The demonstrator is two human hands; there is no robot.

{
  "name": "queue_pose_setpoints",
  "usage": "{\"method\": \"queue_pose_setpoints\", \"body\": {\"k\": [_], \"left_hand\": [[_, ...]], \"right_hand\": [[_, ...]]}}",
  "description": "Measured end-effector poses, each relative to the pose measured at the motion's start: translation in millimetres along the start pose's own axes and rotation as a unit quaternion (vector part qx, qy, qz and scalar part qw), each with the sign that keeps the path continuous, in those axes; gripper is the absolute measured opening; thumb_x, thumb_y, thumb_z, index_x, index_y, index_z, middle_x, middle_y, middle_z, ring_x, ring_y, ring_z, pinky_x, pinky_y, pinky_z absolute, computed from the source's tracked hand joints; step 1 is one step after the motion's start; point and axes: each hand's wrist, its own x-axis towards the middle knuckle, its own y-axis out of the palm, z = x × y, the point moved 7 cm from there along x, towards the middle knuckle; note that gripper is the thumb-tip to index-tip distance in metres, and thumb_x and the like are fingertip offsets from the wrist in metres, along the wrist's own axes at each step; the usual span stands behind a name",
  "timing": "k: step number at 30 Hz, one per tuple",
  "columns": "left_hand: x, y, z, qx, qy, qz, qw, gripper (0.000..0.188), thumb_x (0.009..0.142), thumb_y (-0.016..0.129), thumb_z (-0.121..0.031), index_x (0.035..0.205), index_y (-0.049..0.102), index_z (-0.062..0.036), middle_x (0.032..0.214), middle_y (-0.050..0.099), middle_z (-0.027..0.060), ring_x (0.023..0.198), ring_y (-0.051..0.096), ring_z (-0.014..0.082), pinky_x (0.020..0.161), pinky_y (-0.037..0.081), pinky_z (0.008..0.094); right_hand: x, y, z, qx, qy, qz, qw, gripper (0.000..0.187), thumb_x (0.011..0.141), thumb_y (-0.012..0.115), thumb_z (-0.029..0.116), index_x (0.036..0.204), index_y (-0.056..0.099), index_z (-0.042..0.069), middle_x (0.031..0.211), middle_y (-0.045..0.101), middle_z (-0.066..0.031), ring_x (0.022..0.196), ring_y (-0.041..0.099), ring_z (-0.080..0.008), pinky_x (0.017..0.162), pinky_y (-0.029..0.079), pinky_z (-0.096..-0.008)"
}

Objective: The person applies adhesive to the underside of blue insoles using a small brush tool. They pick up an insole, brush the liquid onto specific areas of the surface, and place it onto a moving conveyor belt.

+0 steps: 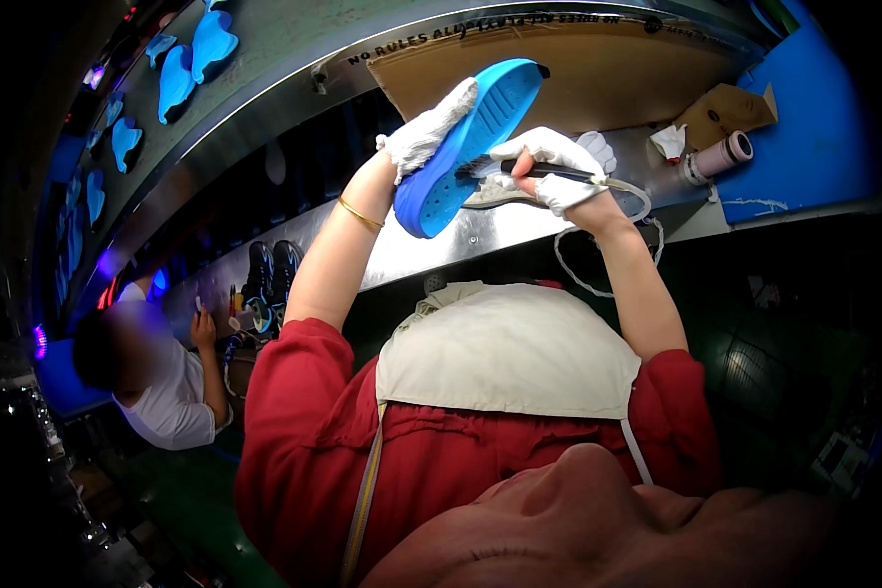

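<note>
My left hand [423, 139], in a white glove, grips a blue shoe sole [500, 103] along its left edge and holds it tilted above the metal bench. The sole's hollow inner side, with ribs and small holes, faces up. In my right hand [557, 155], also gloved with some fingertips bare, is a slim black-handled brush [564, 172]. Its dark bristle end reaches the middle of the sole. A pale tube [639, 192] runs from the handle's back end and loops below my wrist. Beneath the brush lies a light-coloured flat piece [500, 198], partly hidden by my hands and the sole.
Behind the metal bench [392, 257] runs a conveyor [294, 49] carrying several blue pieces [175, 86]. Cardboard [598, 73] leans at the back. A pink tumbler [723, 157] lies right, beside a blue panel [813, 127]. Dark shoes [284, 263] and a co-worker [167, 377] are left.
</note>
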Motion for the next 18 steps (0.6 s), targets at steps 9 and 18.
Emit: {"method": "queue_pose_setpoints", "body": {"k": [9,18], "left_hand": [[-19.2,-25.3,-20.4,-0.289,0.243,0.082,0.923,0.091,0.087,0.035,-0.082,0.139,0.049,-0.0079,0.123,0.062,0.0193,0.114,0.063,0.0273,0.093,0.057,0.0424],[-1.1,18.6,90.4,-0.492,-0.063,0.161,0.853,0.073,0.097,0.053,-0.052,0.141,0.043,0.0055,0.137,0.054,0.0257,0.117,0.061,0.0389,0.1,0.052,0.049]], "right_hand": [[-13.1,-22.3,5.2,0.169,0.04,-0.022,0.984,0.015,0.084,0.071,-0.002,0.094,0.062,0.004,0.105,0.066,-0.0085,0.089,0.065,-0.0138,0.085,0.054,-0.0265],[-32.2,-29.7,-9.2,0.108,-0.005,-0.195,0.975,0.017,0.087,0.07,-0.001,0.1,0.061,0.002,0.096,0.069,-0.0076,0.086,0.067,-0.011,0.078,0.055,-0.0244]]}}
